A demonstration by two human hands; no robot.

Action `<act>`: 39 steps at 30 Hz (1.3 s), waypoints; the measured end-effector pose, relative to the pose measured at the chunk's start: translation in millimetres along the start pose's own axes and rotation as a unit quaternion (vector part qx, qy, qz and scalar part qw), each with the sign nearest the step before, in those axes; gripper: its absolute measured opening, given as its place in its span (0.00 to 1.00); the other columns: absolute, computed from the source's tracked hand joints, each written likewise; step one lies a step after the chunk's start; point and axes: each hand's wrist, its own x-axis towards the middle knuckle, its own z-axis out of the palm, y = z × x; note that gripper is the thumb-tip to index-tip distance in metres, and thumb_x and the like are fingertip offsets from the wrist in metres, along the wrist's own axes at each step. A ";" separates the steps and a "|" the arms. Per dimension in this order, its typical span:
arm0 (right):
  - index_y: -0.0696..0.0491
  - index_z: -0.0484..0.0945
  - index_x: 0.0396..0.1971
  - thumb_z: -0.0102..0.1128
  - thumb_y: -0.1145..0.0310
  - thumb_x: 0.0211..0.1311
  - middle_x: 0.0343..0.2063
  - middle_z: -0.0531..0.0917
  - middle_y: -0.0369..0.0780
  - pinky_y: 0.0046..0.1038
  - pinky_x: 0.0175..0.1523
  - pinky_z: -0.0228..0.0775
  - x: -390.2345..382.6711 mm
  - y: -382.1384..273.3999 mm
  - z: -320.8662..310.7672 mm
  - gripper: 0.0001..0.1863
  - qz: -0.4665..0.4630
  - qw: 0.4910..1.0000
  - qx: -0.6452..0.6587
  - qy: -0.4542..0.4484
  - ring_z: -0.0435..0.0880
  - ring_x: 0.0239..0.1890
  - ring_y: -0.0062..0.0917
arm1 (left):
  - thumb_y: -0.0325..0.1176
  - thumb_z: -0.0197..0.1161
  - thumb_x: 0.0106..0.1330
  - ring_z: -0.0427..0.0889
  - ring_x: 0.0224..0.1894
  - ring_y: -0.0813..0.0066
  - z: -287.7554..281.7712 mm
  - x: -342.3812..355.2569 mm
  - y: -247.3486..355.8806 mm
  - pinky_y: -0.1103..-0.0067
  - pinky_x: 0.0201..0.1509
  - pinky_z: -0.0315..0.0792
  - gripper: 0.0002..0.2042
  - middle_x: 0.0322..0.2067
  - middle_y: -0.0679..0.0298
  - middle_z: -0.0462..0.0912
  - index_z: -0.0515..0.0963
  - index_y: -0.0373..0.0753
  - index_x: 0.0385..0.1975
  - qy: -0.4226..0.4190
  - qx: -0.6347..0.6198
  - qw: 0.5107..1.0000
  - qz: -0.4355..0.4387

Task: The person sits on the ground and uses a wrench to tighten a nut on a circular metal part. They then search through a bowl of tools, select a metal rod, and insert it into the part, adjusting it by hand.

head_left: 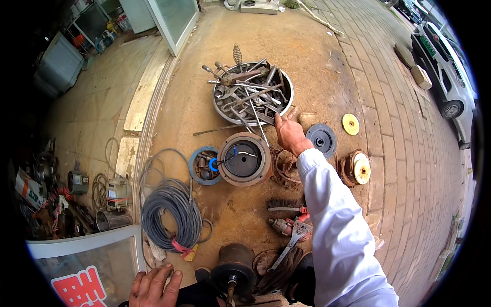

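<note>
My right hand (291, 135) reaches in at the centre of the frame, its index finger stretched out at the lower right rim of a round metal bowl (291, 94); I cannot tell whether the fingertip touches it. These fingers are released and partly spread, with nothing visible in their grasp. The bowl sits at the upper centre, heaped with metal tools (255, 97), some poking out over its edge. A pale sleeve (337, 225) covers my right arm.

My left hand (156, 289) is at the bottom edge, left of centre, fingers loosely bent side by side and gripping nothing I can see; what lies under the palm is hidden.

Just below the bowl, at mid-frame, stands an open round housing (264, 163) with a black disc (243, 162) inside. A blue-rimmed dish (193, 166) is just beside it on the left. Right of my hand are a dark grey disc (321, 140) and, farther right, a yellow disc (350, 124). A coil of grey cable (153, 204) lies at the lower left, while an adjustable wrench (296, 233) is at the lower centre, near my sleeve. A dark cylinder (235, 256) with a protruding shaft (231, 286) is at the bottom centre.
</note>
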 end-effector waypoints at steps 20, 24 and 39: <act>0.72 0.64 0.64 0.47 0.77 0.61 0.43 0.81 0.65 0.42 0.47 0.80 -0.2 -6.4 -9.2 0.30 0.014 1.000 0.004 -0.017 0.86 0.37 0.52 | 0.35 0.74 0.55 0.67 0.67 0.49 3.9 -5.6 -1.6 0.58 0.72 0.61 0.41 0.68 0.54 0.67 0.63 0.39 0.71 0.004 0.007 1.000 -0.001; 0.70 0.68 0.59 0.44 0.73 0.69 0.43 0.84 0.58 0.41 0.44 0.81 1.4 -6.8 -7.7 0.22 0.015 1.000 -0.011 -0.021 0.88 0.41 0.47 | 0.35 0.74 0.56 0.67 0.68 0.49 3.8 -7.1 -1.4 0.58 0.72 0.61 0.41 0.68 0.54 0.67 0.63 0.39 0.71 0.003 0.008 1.000 -0.002; 0.64 0.68 0.60 0.55 0.63 0.69 0.33 0.83 0.64 0.54 0.48 0.74 29.4 25.5 10.2 0.26 0.063 0.980 0.163 0.095 0.83 0.39 0.59 | 0.34 0.74 0.55 0.67 0.68 0.51 6.7 -6.4 -8.0 0.56 0.72 0.61 0.41 0.68 0.55 0.67 0.63 0.39 0.71 0.000 0.007 1.000 -0.009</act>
